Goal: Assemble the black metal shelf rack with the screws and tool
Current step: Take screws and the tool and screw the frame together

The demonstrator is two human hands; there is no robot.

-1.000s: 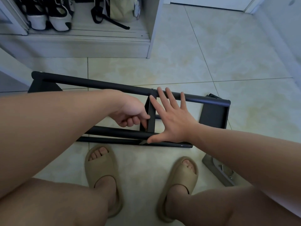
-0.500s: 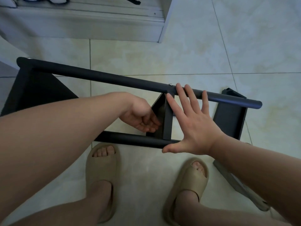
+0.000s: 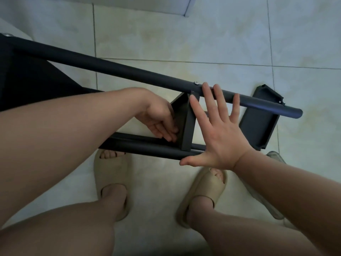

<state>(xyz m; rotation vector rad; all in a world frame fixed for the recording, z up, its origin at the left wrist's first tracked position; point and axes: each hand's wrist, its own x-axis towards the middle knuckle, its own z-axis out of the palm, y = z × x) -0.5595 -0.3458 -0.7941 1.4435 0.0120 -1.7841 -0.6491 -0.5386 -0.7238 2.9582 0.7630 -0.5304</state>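
Comparing with half a second back: the view sits lower and closer, the rack fills more of the frame, the cabinet base is reduced to a strip at the top; both hands are at the same joint as before.

Rack lies on its side on the tiled floor, ahead of the slippers; long axis runs from upper left down to the right; upper tube ends free at the right, lower tube is parallel and nearer the feet; middle panel bridges the two, end panel sits further right; screw head shows on the upper tube above the middle panel.

Left hand: fingers nearly straight, laid on the middle panel's left face, gripping nothing visible; thumb hidden.
Right hand: fully spread and flat, fingertips over the upper tube, thumb across the lower tube's end; contact or hover, cannot tell.

Rack's left end is cut off by the frame edge and left forearm; grey piece behind the right forearm is unclear.
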